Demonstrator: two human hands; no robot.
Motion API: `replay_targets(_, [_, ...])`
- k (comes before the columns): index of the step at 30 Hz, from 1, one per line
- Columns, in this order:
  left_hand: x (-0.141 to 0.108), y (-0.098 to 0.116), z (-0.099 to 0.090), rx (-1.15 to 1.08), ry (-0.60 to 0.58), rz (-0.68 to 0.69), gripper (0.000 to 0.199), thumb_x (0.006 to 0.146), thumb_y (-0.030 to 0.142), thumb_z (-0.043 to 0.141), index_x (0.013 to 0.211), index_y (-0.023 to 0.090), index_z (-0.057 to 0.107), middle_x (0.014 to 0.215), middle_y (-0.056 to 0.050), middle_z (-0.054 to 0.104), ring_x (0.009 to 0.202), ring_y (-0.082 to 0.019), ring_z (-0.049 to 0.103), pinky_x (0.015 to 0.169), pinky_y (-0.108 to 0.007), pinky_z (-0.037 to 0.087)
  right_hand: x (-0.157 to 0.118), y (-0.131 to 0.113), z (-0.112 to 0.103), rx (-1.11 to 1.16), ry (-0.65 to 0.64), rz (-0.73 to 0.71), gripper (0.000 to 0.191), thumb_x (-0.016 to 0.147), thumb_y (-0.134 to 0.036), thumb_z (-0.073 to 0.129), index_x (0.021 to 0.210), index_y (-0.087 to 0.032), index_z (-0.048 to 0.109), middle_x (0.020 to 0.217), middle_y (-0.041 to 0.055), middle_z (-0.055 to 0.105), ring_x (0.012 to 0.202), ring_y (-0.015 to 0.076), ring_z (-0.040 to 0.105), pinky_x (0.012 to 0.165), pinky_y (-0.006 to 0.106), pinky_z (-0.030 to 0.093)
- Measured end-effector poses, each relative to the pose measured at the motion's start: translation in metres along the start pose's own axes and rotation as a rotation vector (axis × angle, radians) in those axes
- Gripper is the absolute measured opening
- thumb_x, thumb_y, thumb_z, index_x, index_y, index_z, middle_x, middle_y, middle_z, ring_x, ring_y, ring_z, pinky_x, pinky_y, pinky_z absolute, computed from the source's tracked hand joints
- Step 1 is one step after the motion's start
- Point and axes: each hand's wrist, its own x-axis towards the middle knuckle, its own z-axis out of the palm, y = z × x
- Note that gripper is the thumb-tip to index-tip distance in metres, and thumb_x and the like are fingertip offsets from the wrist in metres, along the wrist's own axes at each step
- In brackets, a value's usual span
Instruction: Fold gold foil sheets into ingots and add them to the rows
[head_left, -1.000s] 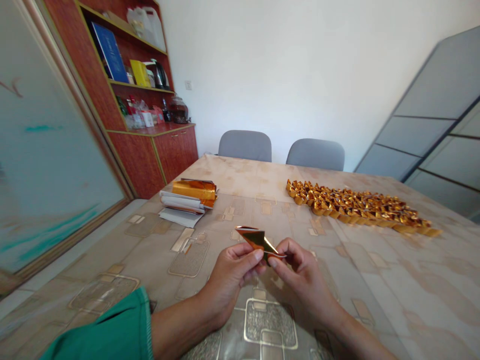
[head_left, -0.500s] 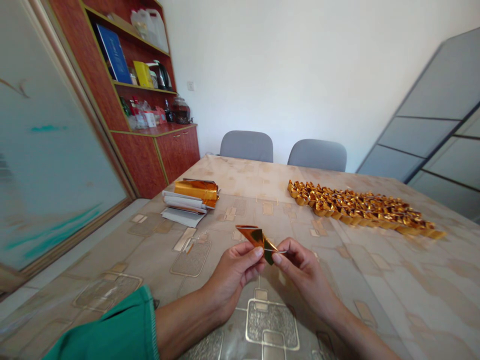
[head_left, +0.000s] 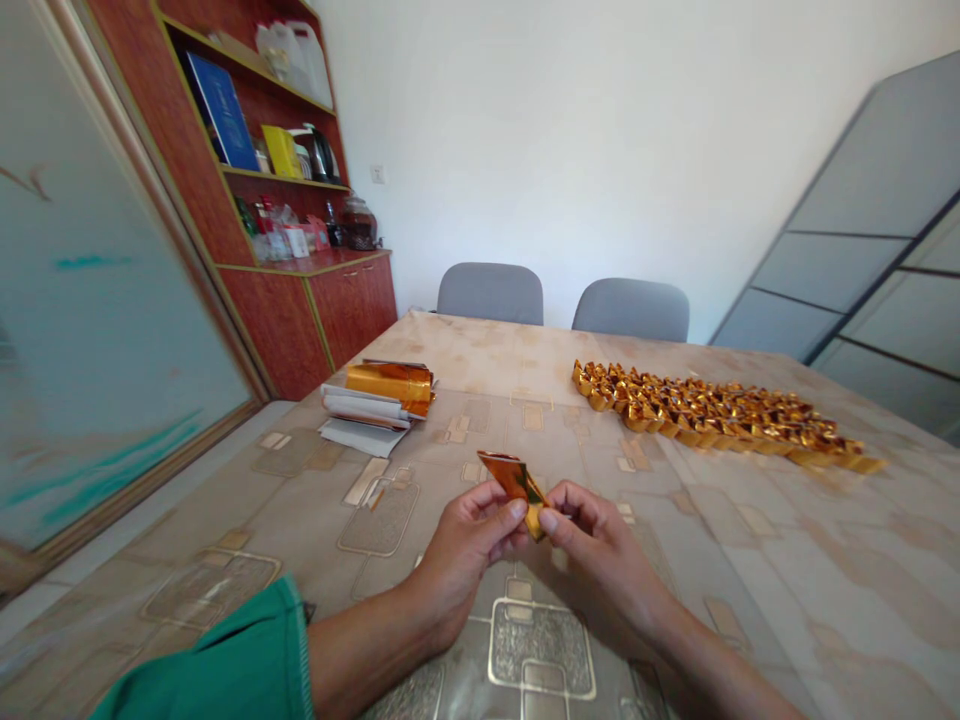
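Between my two hands is a small piece of folded gold foil paper (head_left: pixel 514 480), held just above the near part of the table. My left hand (head_left: pixel 480 530) pinches its left and lower side between thumb and fingers. On the other side, my right hand (head_left: pixel 592 525) presses the right edge between thumb and forefinger. The paper's upper left end sticks up as a pointed flap, and its lower part is partly covered by my fingertips. Further off on the left lies a stack of gold and white foil sheets (head_left: pixel 390 388). To the right are rows of many folded gold foil pieces (head_left: pixel 712 412).
A patterned cover lies over the table (head_left: pixel 450 345). Behind it stand two grey chairs (head_left: pixel 491 292) against a white wall. At the left are a red wooden cabinet (head_left: pixel 274 310) with items on its shelves and a frosted glass door (head_left: pixel 112 330). Grey panels (head_left: pixel 840 220) lean at the right.
My right hand has moved slightly left and folded the paper's right flap inward against the rest. The piece now looks narrower. The stack and the rows stay where they were.
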Motion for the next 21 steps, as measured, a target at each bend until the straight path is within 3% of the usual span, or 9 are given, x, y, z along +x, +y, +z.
replay_targets(5, [0.002,0.004,0.0,0.034,0.045,0.07,0.032,0.066,0.029,0.087,0.087,0.015,0.067,0.08,-0.001,0.069,0.072,-0.011,0.061,0.07,-0.023,0.047,0.001,-0.001,-0.001,-0.079,0.067,-0.035,0.036,0.084,-0.053,0.068,0.071,-0.021,0.057,0.064,-0.0025,0.053,0.059,0.0132,0.044,0.055,0.025,0.036])
replay_targets(8, [0.003,0.007,0.0,0.022,0.084,0.109,0.042,0.062,0.028,0.089,0.091,0.018,0.06,0.076,0.002,0.069,0.068,-0.011,0.061,0.066,-0.022,0.047,0.0,-0.005,0.0,-0.083,0.027,-0.046,0.034,0.085,-0.052,0.066,0.073,-0.021,0.058,0.065,-0.0024,0.054,0.06,0.0135,0.046,0.057,0.026,0.038])
replay_targets(12, [0.005,0.011,-0.002,-0.027,0.064,0.079,0.044,0.06,0.027,0.09,0.074,0.019,0.05,0.064,0.006,0.062,0.059,-0.007,0.057,0.06,-0.018,0.045,-0.003,-0.014,-0.002,-0.093,-0.06,-0.088,0.022,0.092,-0.044,0.057,0.095,-0.023,0.062,0.079,0.0007,0.062,0.074,0.0177,0.056,0.067,0.029,0.045])
replay_targets(14, [0.006,0.014,-0.004,-0.06,0.051,0.025,0.041,0.059,0.025,0.091,0.075,0.018,0.054,0.066,0.005,0.063,0.06,-0.007,0.058,0.059,-0.017,0.045,-0.004,-0.016,-0.005,-0.198,-0.011,-0.167,0.018,0.095,-0.034,0.053,0.11,-0.026,0.058,0.088,0.0022,0.063,0.082,0.0195,0.059,0.073,0.032,0.047])
replay_targets(16, [0.006,0.015,-0.005,-0.09,0.047,-0.013,0.04,0.058,0.024,0.092,0.081,0.017,0.06,0.072,0.004,0.067,0.062,-0.007,0.06,0.06,-0.017,0.047,-0.004,-0.016,-0.01,-0.389,0.064,-0.312,0.027,0.092,-0.023,0.055,0.118,-0.029,0.056,0.098,0.0036,0.062,0.089,0.0209,0.058,0.08,0.035,0.047])
replay_targets(19, [0.006,0.014,-0.006,-0.108,0.029,-0.051,0.038,0.058,0.025,0.092,0.083,0.017,0.066,0.076,0.001,0.069,0.064,-0.008,0.062,0.061,-0.017,0.048,-0.002,-0.014,-0.016,-0.648,0.078,-0.534,0.038,0.084,-0.013,0.062,0.118,-0.031,0.059,0.106,0.0053,0.059,0.098,0.0243,0.055,0.086,0.04,0.047])
replay_targets(21, [0.005,0.012,-0.005,-0.103,0.001,-0.094,0.037,0.058,0.026,0.093,0.083,0.016,0.068,0.079,-0.001,0.071,0.068,-0.009,0.064,0.064,-0.018,0.049,0.0,-0.014,-0.018,-0.714,0.06,-0.597,0.036,0.085,-0.012,0.062,0.115,-0.031,0.063,0.106,0.0057,0.057,0.102,0.0255,0.055,0.086,0.041,0.047])
